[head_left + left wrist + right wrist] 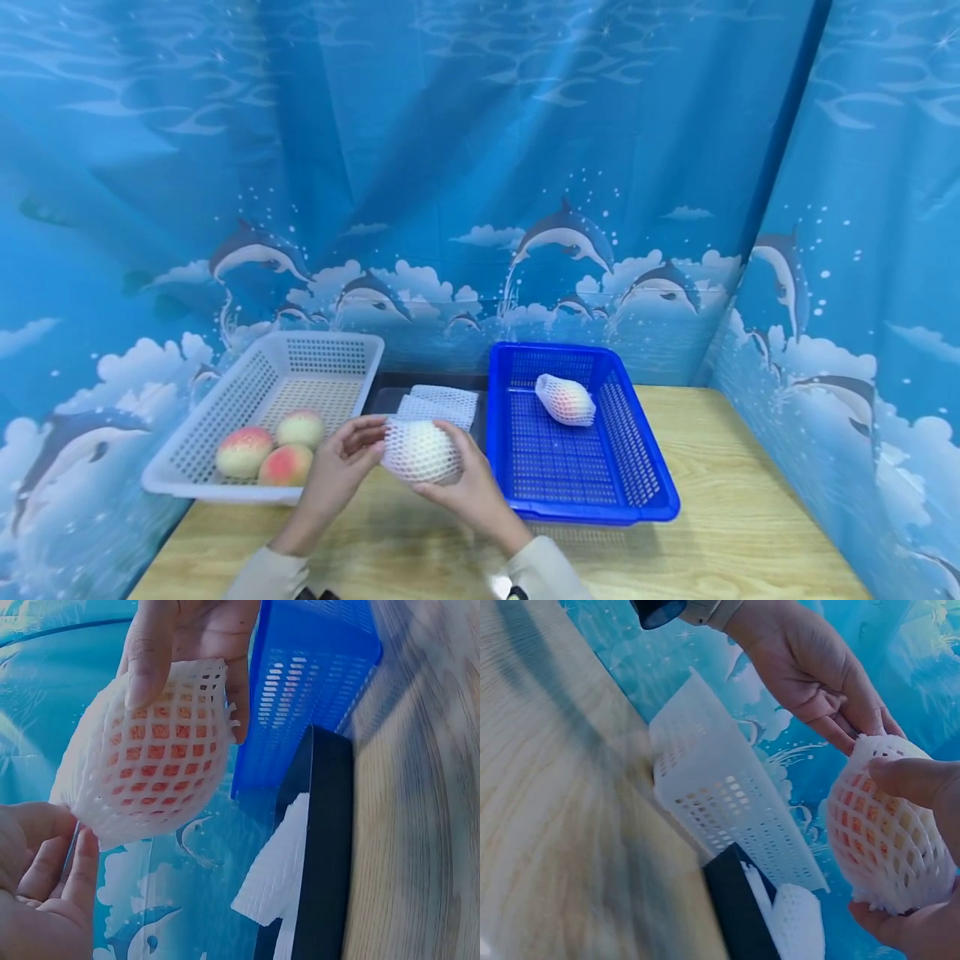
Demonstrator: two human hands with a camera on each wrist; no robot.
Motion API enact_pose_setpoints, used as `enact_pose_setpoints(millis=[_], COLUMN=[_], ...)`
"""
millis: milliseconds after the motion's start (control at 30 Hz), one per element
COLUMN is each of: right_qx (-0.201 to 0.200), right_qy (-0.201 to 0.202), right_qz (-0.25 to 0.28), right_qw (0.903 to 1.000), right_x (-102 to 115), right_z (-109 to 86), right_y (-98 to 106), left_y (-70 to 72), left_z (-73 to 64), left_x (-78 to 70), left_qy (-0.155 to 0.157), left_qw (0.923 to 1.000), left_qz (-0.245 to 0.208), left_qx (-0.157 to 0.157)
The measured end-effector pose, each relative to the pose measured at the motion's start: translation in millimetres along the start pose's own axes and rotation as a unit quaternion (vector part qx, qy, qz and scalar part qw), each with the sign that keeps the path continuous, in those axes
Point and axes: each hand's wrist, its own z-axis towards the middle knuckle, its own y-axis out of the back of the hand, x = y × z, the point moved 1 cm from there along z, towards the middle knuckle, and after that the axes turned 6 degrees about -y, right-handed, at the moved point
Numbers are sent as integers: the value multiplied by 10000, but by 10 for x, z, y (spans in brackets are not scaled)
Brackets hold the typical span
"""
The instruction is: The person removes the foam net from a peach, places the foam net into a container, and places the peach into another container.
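Between the two hands, held up over the front of the table, is a peach in a white foam net sleeve [422, 452]. My left hand [337, 467] pinches the gathered left end of the net between thumb and fingers. The right hand [476, 492] grips the covered peach from its right side, thumb on the near side. Red skin shows through the mesh of the netted peach [161, 754] in the left wrist view. In the right wrist view, the left fingertips meet the narrow end of the net sleeve [859, 802].
A white basket [180, 433] at left holds three bare peaches [244, 452]. Right of centre, a blue basket [652, 433] contains one netted peach [566, 402]. Between them, flat foam nets [442, 404] lie in a black tray [392, 393]. A dolphin-printed curtain [450, 167] hangs behind the table.
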Motion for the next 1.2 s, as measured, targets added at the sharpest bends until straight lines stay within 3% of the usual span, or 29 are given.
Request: enact_pose_setpoints(millis=[200, 500, 767, 1200], right_qx=[143, 84, 227, 640], right_qy=[195, 348, -109, -589], right_qz=[29, 175, 521, 1287], right_qw=[9997, 9992, 9983, 9879], right_x=[43, 31, -16, -68], right_z=[22, 45, 49, 72], right_y=[147, 294, 389, 483], left_y=[-56, -129, -202, -257], left_z=[24, 43, 46, 60], left_x=[-43, -23, -49, -90], left_qy=[309, 438, 644, 253], left_qw=[9993, 9976, 9954, 9947], left_qz=[192, 428, -191, -268], left_qx=[-120, 322, 682, 958])
